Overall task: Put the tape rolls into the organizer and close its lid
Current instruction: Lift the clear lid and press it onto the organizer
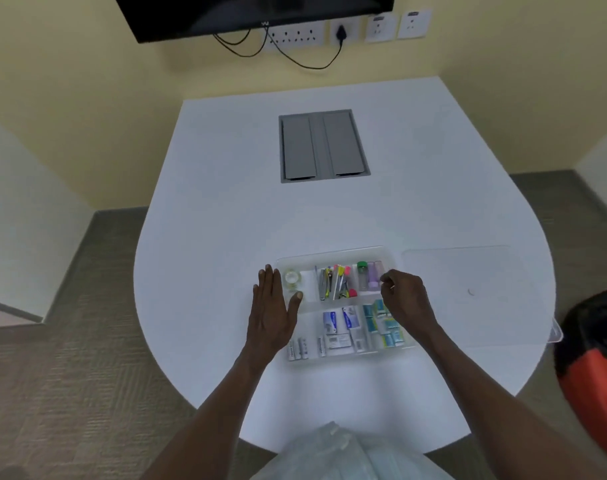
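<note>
A clear plastic organizer (333,252) lies on the white table near me, its compartments holding pens, small bottles, batteries and little boxes. A clear tape roll (291,277) sits in its far left compartment. My left hand (272,308) rests flat and open against the organizer's left side, thumb over the rim beside the roll. My right hand (404,294) hovers over the right compartments with fingers curled, nothing visible in it. The clear lid (468,292) lies flat on the table to the right of the organizer.
A grey cable hatch (322,145) is set into the table further back. An orange and black bag (593,358) sits at the right table edge. A crumpled clear plastic bag (333,452) lies at the near edge. A screen and wall sockets hang behind.
</note>
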A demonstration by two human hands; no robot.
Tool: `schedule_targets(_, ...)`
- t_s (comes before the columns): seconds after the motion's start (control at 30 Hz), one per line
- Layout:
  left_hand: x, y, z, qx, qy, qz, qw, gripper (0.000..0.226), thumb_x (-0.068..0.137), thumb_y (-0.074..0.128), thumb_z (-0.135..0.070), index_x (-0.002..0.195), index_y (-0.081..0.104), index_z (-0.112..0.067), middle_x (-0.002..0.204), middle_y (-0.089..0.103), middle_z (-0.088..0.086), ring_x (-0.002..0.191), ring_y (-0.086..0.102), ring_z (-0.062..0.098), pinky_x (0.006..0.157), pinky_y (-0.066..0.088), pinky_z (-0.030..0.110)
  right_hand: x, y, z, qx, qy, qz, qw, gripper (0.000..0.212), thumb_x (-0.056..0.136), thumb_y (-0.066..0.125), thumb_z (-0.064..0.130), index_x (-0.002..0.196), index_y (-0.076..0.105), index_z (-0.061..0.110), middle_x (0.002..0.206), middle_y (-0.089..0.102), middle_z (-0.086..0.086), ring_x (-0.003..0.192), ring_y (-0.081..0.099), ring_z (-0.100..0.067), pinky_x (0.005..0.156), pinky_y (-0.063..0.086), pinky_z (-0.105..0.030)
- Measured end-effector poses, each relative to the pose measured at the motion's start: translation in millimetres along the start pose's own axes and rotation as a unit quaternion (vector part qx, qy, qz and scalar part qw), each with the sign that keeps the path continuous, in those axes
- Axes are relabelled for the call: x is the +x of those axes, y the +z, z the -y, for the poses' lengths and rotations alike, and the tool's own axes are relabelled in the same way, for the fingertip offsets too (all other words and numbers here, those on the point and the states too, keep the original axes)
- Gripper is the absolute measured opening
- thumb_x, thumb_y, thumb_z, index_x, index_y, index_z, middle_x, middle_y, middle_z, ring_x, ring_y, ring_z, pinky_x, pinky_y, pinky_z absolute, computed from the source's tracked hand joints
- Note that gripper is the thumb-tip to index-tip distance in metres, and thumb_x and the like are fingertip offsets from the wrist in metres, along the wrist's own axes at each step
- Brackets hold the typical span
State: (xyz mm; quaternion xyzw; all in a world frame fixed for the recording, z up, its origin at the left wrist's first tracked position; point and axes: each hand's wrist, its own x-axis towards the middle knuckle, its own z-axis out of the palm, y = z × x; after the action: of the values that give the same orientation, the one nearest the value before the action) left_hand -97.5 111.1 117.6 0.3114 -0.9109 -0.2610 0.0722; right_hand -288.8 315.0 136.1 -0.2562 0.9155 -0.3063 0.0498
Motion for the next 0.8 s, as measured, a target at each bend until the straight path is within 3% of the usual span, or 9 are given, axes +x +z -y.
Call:
schedule_targets(0.13, -8.2, 10.4, -32.3, -0.024, 0.002, 0.020, 1.000, 0.081, 0.100, 0.030, -0.058, 0.161, 0.010, -0.008, 0.171, -0.001, 0.005, 0.159, -0.006, 0.017, 0.129, -0.002, 0.032, -10.4, -14.5, -44.5, -0.014, 0.086, -0.029, 0.996, 0.017, 0.081, 0.057, 0.007, 0.093, 0.069, 0.009, 0.092, 0.074, -0.011, 0.090, 0.067, -0.032, 0.075, 0.055, -0.037)
schedule_targets(0.3, -16.2, 19.9, -59.7, -0.030, 0.004, 0.018, 0.999, 0.076, 0.103, 0.041, -0.046, 0.161, 0.010, -0.007, 0.171, 0.001, 0.006, 0.159, -0.004, 0.018, 0.130, 0.001, 0.035, -15.2, -19.5, -93.8, -0.027, 0.151, 0.023, 0.988, 0.016, 0.077, 0.057, 0.008, 0.089, 0.068, 0.011, 0.096, 0.072, -0.013, 0.093, 0.064, -0.034, 0.073, 0.050, -0.034)
schedule_targets(0.4, -19.4, 21.1, -73.5, -0.031, 0.007, 0.016, 0.999, 0.074, 0.105, 0.043, -0.043, 0.160, 0.011, -0.005, 0.171, 0.001, 0.007, 0.159, -0.004, 0.019, 0.130, 0.001, 0.035, -15.9, -16.6, -111.0, -0.033, 0.145, 0.067, 0.987, 0.007, 0.076, 0.064, 0.011, 0.083, 0.067, 0.009, 0.092, 0.071, -0.014, 0.090, 0.064, -0.033, 0.072, 0.048, -0.032)
schedule_targets(0.6, -17.3, 14.3, -82.7, -0.031, -0.008, 0.017, 0.999, 0.076, 0.103, 0.041, -0.047, 0.161, 0.011, -0.006, 0.171, -0.001, 0.006, 0.159, -0.005, 0.018, 0.130, 0.002, 0.036, -17.6, 1.1, -119.1, -0.073, 0.099, 0.129, 0.984, 0.015, 0.078, 0.066, 0.011, 0.083, 0.060, -0.002, 0.090, 0.067, -0.020, 0.091, 0.062, -0.037, 0.072, 0.047, -0.035)
schedule_targets(0.8, -12.5, 7.5, -73.6, -0.029, -0.023, 0.021, 0.999, 0.090, 0.092, 0.029, -0.063, 0.161, 0.010, -0.008, 0.171, -0.003, 0.005, 0.159, -0.006, 0.017, 0.130, 0.004, 0.037, -14.5, 8.8, -107.8, -0.100, 0.124, 0.091, 0.983, 0.004, 0.084, 0.057, 0.003, 0.084, 0.060, -0.001, 0.090, 0.067, -0.020, 0.087, 0.065, -0.039, 0.070, 0.049, -0.034)
